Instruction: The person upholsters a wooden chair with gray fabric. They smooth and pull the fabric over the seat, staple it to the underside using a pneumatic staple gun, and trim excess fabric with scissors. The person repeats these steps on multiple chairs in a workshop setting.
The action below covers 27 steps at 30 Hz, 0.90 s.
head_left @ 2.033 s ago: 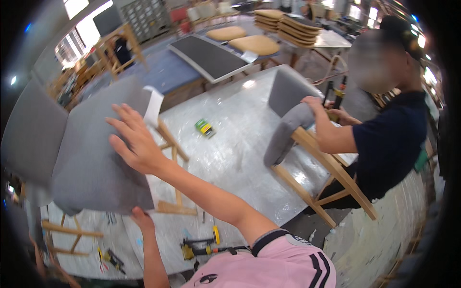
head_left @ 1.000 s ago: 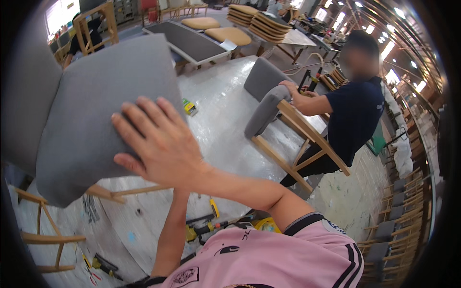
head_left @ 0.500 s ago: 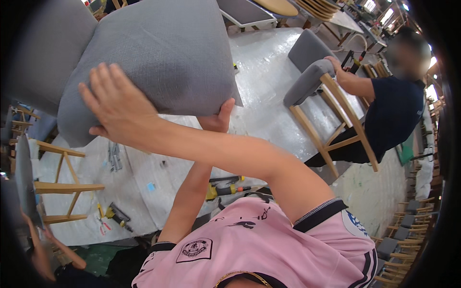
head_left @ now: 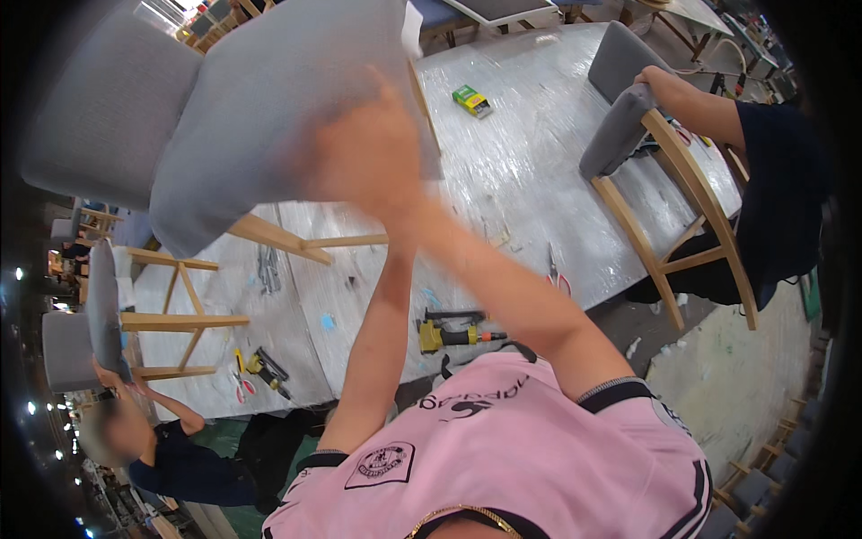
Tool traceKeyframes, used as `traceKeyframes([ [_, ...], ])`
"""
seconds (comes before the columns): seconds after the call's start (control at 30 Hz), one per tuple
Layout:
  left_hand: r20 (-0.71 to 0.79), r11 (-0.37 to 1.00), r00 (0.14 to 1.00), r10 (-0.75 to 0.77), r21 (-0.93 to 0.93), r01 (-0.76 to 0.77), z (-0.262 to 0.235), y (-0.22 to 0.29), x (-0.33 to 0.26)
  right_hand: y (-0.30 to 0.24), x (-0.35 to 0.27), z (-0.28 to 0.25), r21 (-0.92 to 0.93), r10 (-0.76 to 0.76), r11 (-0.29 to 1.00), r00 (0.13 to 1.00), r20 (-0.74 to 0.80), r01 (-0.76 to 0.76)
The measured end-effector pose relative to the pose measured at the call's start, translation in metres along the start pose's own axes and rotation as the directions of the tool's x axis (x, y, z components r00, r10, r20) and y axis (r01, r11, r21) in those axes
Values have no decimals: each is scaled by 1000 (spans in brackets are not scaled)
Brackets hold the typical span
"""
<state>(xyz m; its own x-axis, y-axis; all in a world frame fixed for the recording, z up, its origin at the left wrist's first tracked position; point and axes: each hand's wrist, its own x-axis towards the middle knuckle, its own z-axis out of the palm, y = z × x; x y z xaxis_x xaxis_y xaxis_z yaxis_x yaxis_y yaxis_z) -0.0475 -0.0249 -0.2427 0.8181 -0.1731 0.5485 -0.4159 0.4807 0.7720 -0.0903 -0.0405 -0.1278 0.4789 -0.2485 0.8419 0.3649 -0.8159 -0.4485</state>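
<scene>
A grey upholstered chair (head_left: 251, 99) with pale wooden legs fills the upper left of the head view, its seat turned up toward me and its backrest at the left. My right hand (head_left: 368, 148), smeared by motion, is over the seat near its right side; how its fingers are set is unclear. My left forearm (head_left: 382, 323) rises to the seat's near edge, where the right hand and wrist hide my left hand. Below the chair on the table lie a yellow-and-black staple gun (head_left: 449, 337) and red-handled snips (head_left: 557, 274).
The table (head_left: 512, 171) is covered in clear plastic film. A green-and-yellow box (head_left: 471, 101) lies on it. At right a person holds another grey chair (head_left: 620, 130); at lower left another person handles one (head_left: 106, 305). A second staple gun (head_left: 268, 370) lies nearer that side.
My right hand has moved right across the seat, from its left part to near its right side. The chair has tilted, and its wooden legs now show. My left hand has become hidden.
</scene>
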Motion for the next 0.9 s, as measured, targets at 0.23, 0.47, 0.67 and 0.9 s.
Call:
traceKeyframes([
  [0.23, -38, 979, 993, -108, 168, 113, -17, 14, 6, -84, -24, -36, 414, -285, 875, 958, 18, 252],
  [0.47, -17, 966, 994, -110, 232, 111, -11, 25, 2, 36, -62, -69, 710, 718, 336, 656, 232, -619],
  [0.67, -2, 931, 985, -173, 325, 164, -51, 10, 2, 54, -55, -66, 655, 520, 104, 603, 605, -748],
  [0.9, 38, 920, 979, -202, 349, 176, -27, 42, -1, 54, -48, -60, 716, 522, -73, 585, 621, -695],
])
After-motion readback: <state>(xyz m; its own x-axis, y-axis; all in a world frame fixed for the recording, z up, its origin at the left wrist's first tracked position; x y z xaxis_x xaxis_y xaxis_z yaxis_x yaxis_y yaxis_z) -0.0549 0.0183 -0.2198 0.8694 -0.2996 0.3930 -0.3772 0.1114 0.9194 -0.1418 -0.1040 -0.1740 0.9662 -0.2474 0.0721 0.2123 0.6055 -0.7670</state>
